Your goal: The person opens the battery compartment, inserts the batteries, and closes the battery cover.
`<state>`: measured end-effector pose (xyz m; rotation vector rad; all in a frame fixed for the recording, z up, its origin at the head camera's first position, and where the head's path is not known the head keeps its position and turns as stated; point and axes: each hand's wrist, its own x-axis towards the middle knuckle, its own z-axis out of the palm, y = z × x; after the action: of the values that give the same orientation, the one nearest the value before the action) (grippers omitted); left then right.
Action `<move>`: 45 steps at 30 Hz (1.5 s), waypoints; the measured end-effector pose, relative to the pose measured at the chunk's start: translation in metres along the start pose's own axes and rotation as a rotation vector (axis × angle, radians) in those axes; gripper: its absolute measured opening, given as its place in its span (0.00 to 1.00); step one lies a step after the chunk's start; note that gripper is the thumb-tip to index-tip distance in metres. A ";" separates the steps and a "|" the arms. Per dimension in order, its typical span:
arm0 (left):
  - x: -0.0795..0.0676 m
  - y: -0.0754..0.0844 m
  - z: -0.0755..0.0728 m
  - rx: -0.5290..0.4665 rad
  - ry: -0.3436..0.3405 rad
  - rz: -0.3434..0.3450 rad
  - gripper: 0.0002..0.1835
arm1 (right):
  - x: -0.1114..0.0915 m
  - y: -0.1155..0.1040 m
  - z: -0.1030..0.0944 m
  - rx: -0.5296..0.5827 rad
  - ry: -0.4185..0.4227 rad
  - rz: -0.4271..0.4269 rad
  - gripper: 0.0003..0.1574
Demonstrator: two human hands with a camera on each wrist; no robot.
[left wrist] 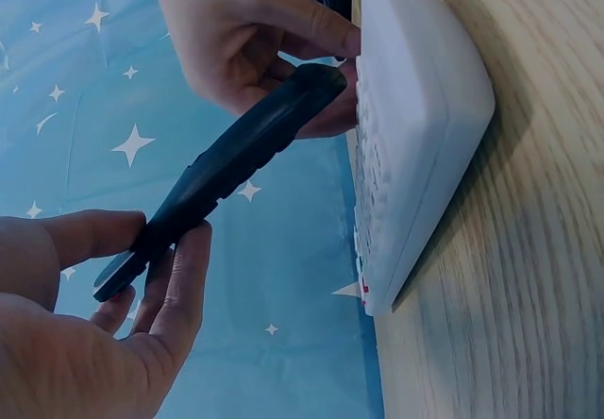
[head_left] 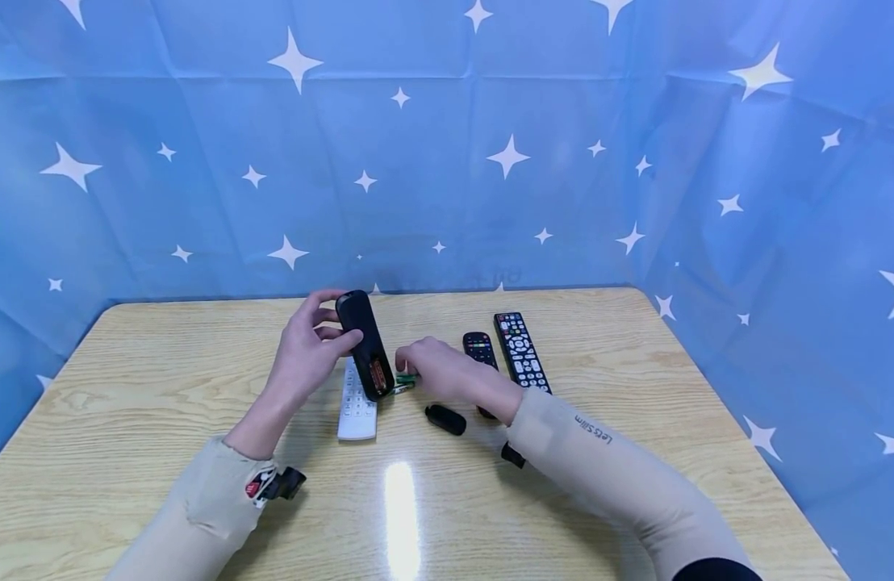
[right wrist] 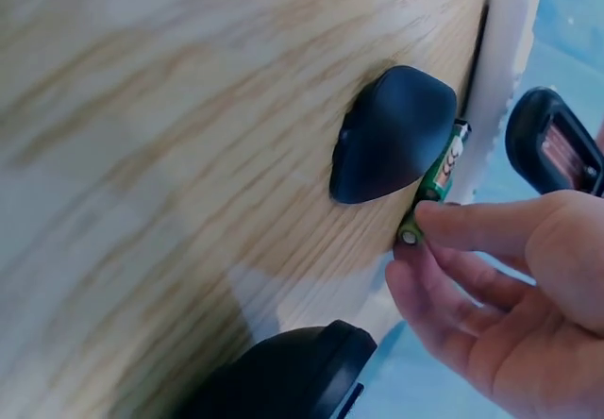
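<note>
My left hand (head_left: 305,347) holds a black remote control (head_left: 360,335) tilted above the table, its back facing me. The battery compartment (head_left: 378,375) near its lower end is uncovered, with a reddish interior. Below it, a white remote control (head_left: 357,415) lies partly hidden. Thumb and fingers of my right hand (head_left: 436,367) pinch a green battery (right wrist: 410,234) low over the tabletop. A second green battery (right wrist: 444,169) lies just beyond, beside the white remote. Close by rests a black battery cover (head_left: 445,420).
Two more black remotes lie right of centre, a smaller one (head_left: 479,347) partly behind my right forearm and a longer one (head_left: 520,351) with pale buttons. The wooden table (head_left: 164,363) ends at a blue star-patterned curtain (head_left: 418,161).
</note>
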<state>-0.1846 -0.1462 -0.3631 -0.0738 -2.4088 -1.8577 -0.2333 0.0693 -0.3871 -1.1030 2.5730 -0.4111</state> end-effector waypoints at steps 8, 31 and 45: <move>0.000 0.000 0.000 0.008 -0.003 0.008 0.33 | -0.003 0.002 -0.002 -0.005 -0.038 0.049 0.30; 0.001 0.001 0.002 -0.019 -0.013 -0.007 0.33 | -0.015 0.012 -0.012 0.066 0.192 -0.033 0.13; 0.000 0.004 0.007 -0.076 -0.025 -0.014 0.33 | -0.025 0.007 -0.011 0.173 0.384 -0.106 0.18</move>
<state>-0.1847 -0.1386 -0.3612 -0.0863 -2.3604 -1.9661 -0.2261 0.0939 -0.3759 -1.1980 2.7356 -0.9349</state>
